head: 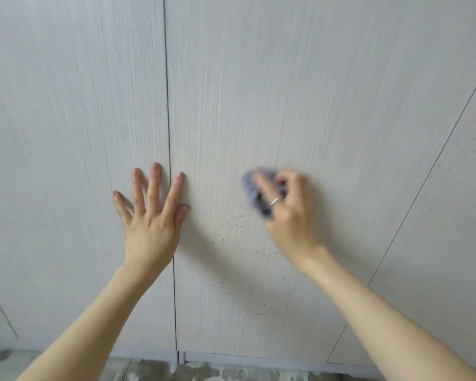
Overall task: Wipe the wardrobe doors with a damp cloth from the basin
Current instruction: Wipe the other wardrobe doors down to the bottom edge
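The left hand [151,215] lies flat with fingers spread across the seam between two wardrobe doors [259,92]. The right hand [289,207] grips a blurred bluish cloth [254,193] against the right-hand door, above dark specks

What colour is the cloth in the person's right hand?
Bluish-purple cloth, seen in the head view, though blurred.
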A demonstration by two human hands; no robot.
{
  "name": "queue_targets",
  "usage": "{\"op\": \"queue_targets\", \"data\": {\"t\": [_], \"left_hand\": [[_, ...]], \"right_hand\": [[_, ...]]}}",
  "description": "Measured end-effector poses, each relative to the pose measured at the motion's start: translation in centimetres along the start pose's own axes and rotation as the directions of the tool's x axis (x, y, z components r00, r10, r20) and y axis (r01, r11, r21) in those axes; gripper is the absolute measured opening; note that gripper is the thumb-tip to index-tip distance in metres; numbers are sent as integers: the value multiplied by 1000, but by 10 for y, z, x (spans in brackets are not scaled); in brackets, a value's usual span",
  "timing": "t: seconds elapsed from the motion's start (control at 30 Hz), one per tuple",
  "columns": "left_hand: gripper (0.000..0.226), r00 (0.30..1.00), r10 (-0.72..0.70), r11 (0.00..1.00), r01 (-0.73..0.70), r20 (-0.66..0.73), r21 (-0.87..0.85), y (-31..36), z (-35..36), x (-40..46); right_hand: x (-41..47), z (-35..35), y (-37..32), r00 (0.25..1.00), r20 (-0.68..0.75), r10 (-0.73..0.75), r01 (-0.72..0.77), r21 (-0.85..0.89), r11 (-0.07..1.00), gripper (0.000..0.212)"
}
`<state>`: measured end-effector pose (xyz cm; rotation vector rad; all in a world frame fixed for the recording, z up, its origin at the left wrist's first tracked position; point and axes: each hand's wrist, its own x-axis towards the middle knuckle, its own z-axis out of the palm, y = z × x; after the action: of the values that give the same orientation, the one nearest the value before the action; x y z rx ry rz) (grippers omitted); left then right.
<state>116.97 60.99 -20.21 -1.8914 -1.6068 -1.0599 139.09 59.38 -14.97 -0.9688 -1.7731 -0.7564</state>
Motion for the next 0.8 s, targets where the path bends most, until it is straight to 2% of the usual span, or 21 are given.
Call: {"op": "queue_targets", "data": {"t": [0.07, 0.1, 0.13, 0.17, 0.23, 0.27, 0.33, 0.4, 0.47, 0.53, 0.6, 0.63, 0.7, 0.73, 0.8], "left_hand": [[52, 1000, 26, 999, -27, 8, 27, -5, 1, -3], [52, 999, 37, 999, -37, 14, 38, -7, 1, -4], [52, 999, 46, 998, -47, 19, 47, -10, 1, -6], [51, 998, 53, 997, -54, 21, 56, -12, 2, -8], [50, 998, 60, 996, -61, 19, 65, -15, 4, -12], [49, 998, 57, 996, -58, 15, 65, -17, 4, -14], [48, 998, 58, 996, -58, 2, 63, -19, 5, -16], [48, 998, 67, 995, -66, -3, 73, -23, 8, -17], [49, 997, 73, 994, -73, 0, 87, -27, 11, -20], [50, 998, 64, 993, -64, -2, 98, -33, 15, -26], [51, 998, 57, 993, -56, -4, 101, -38, 18, -31], [51, 998, 59, 994, -58, -3, 97, -40, 19, -34], [51, 998, 68, 994, -68, 6, 89, -42, 19, -34], [51, 998, 68, 994, -68, 7, 86, -42, 19, -34], [52, 999, 52, 995, -52, 13, 80, -43, 19, -35]], "right_hand": [[-27, 5, -12, 930, 205, -306, 323, -53, 945, 27], [-33, 5, -14, 894, 261, -363, 388, -48, 921, 26], [-34, 4, -12, 893, 270, -360, 384, -41, 922, 26], [-30, 4, -9, 922, 227, -314, 331, -37, 943, 27], [-12, 3, -5, 989, 59, -138, 140, -27, 990, 39], [1, 4, -3, 998, -31, -47, 46, -28, 999, 43], [26, 7, -4, 981, -177, 85, -91, -27, 996, 48], [35, 14, -10, 959, -243, 144, -146, 12, 989, 45], [19, 25, -19, 978, -190, 83, -79, 29, 996, 39], [-11, 34, -31, 991, -22, -131, 131, -19, 991, 36], [-34, 35, -36, 923, 175, -344, 360, -71, 930, 29], [-37, 32, -37, 890, 241, -388, 413, -63, 908, 32], [-26, 26, -35, 885, 253, -391, 411, -28, 911, 31], [-15, 25, -36, 912, 210, -353, 364, -14, 931, 31], [20, 26, -39, 983, 46, -179, 179, 5, 984, 45]]}}
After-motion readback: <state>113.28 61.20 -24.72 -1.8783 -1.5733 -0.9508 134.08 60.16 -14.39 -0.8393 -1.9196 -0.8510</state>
